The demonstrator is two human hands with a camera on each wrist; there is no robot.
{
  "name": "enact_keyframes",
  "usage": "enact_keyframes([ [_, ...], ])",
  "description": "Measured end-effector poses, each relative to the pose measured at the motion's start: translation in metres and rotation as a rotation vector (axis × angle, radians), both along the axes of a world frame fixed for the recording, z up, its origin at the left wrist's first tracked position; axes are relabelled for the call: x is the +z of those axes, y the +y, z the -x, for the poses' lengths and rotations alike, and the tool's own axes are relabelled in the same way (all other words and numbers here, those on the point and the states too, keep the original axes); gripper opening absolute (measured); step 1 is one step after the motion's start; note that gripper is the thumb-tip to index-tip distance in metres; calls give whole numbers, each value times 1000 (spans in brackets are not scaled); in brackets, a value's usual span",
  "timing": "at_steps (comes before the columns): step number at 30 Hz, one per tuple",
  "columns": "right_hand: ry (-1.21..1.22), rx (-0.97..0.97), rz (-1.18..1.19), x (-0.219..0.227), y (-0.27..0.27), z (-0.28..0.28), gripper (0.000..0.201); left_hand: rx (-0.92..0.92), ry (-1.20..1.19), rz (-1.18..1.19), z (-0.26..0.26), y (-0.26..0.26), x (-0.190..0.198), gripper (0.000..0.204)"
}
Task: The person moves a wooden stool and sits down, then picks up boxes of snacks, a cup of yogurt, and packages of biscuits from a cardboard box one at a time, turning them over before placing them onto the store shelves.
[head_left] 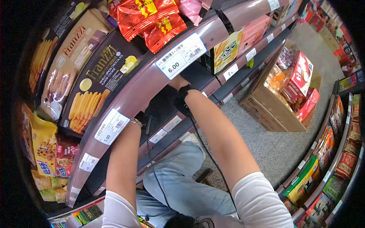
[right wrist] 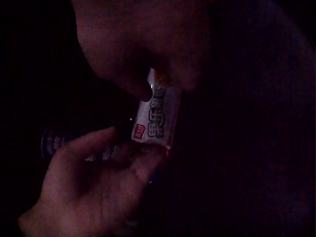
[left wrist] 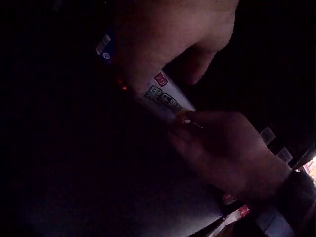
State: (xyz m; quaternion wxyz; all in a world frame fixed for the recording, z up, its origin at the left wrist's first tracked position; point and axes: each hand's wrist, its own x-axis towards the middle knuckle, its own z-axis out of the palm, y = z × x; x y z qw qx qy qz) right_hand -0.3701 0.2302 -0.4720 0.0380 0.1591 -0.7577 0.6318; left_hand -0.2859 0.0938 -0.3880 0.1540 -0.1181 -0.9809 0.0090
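Observation:
Both hands reach into a dark lower shelf; in the head view the shelf above hides most of them. Between them is a white packet with dark green lettering and a small red logo. The left hand holds one end of the packet, its thumb and fingers closing on it in the right wrist view. At the opposite end, the right hand pinches the packet near a small orange patch. A dark blue package with a barcode shows beside the left hand, partly hidden by it.
Bagged cookie sticks and red snack packs fill the upper shelf, whose edge curves over the forearms. An open cardboard box of packets stands on the floor at right. Cables hang from both wrists.

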Motion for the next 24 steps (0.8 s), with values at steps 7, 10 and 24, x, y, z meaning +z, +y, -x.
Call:
enact_keyframes([
  [7,-112,-21,19,-3,5,-28,65,-64,-208,-452,-15,-44,-38,44],
  [10,-189,-177,130,-7,4,-57,47,-99,-583,-1681,-35,-43,-37,42],
  [24,-287,185,408,120,-9,-250,16,487,-450,-2007,-217,-62,91,28],
])
